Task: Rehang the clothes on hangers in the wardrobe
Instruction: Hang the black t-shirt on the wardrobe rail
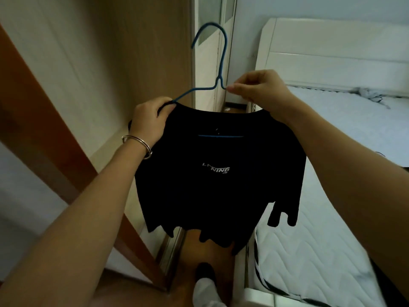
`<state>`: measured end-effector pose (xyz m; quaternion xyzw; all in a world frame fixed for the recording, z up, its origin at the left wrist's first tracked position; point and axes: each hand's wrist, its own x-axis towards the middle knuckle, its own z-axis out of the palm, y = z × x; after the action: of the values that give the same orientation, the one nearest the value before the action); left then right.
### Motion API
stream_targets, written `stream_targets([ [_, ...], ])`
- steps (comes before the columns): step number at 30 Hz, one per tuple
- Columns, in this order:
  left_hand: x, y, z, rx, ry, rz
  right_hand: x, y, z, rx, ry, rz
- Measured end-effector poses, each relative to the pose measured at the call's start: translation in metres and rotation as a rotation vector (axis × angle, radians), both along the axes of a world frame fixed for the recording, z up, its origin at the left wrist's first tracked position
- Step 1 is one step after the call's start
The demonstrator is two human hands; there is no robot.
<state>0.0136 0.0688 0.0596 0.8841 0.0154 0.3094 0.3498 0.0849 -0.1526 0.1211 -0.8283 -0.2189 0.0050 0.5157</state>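
A black T-shirt with white lettering on the chest hangs on a blue wire hanger, held up in front of me. The hanger's hook points up and its lower bar shows through the neck opening. My left hand, with a bracelet on the wrist, grips the shirt's left shoulder over the hanger arm. My right hand pinches the hanger's right arm just beside the neck twist, above the shirt's right shoulder.
The wardrobe with a light wooden panel stands to the left, its sliding-door track on the floor. A bed with a white mattress and white headboard fills the right. A narrow strip of wooden floor lies between them.
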Motion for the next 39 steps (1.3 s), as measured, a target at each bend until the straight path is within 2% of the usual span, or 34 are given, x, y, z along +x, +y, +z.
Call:
stream_targets([
  [6, 0.072, 0.012, -0.007, 0.03, -0.057, -0.003, 0.067, 0.006, -0.001, -0.085, 0.034, 0.055],
  [10, 0.125, 0.026, 0.003, 0.027, -0.019, -0.014, 0.126, 0.017, 0.006, -0.134, 0.03, 0.108],
  [18, 0.197, 0.065, 0.022, -0.073, -0.038, 0.039, 0.228, 0.053, 0.029, -0.161, 0.023, 0.28],
  [24, 0.237, 0.118, 0.033, -0.076, -0.139, 0.129, 0.298, 0.078, 0.036, -0.332, -0.053, 0.388],
  [29, 0.262, 0.181, 0.075, -0.014, -0.244, 0.224, 0.341, 0.128, 0.068, -0.486, -0.235, 0.448],
  [35, 0.27, 0.253, 0.125, 0.068, -0.346, 0.393, 0.383, 0.196, 0.115, -0.397, -0.348, 0.576],
  [39, 0.264, 0.282, 0.15, 0.114, -0.376, 0.535, 0.396, 0.251, 0.127, -0.199, -0.344, 0.771],
])
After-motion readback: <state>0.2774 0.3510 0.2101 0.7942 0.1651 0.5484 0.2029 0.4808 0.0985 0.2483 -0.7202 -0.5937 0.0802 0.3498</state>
